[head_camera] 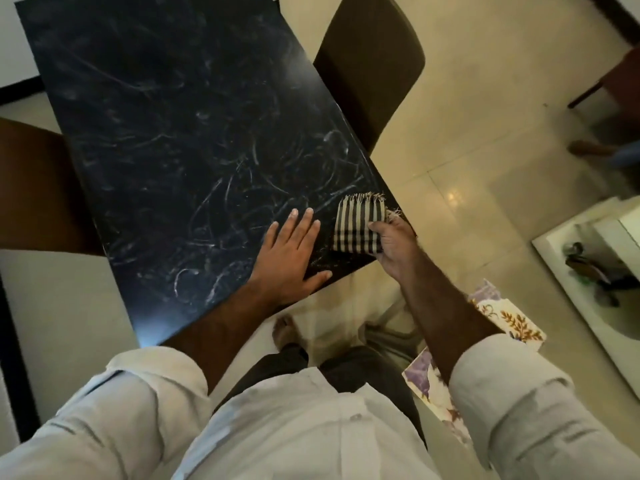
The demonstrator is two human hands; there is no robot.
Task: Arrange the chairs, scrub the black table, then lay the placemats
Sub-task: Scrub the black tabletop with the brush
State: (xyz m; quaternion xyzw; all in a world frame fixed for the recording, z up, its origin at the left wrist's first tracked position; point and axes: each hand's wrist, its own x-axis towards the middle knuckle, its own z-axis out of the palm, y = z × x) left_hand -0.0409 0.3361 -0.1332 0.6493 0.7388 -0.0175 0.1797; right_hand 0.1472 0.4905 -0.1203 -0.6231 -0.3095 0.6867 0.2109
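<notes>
Scrubbing underway: right hand (pixel 393 245) grips folded striped cloth (pixel 360 225) at smeared black table (pixel 180 133) near corner, left hand (pixel 289 252) flat, bracing; next probably needs strokes across whole top.

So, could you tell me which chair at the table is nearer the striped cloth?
The olive chair, on the table's right side; the reddish-brown chair sits opposite, on the left.

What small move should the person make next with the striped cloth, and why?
Probably sweep the folded black-and-white striped cloth away from the corner, across the black tabletop. The right hand grips it at the table's near right corner, the left hand lies flat beside it, and whitish smears cover the surface ahead.
</notes>
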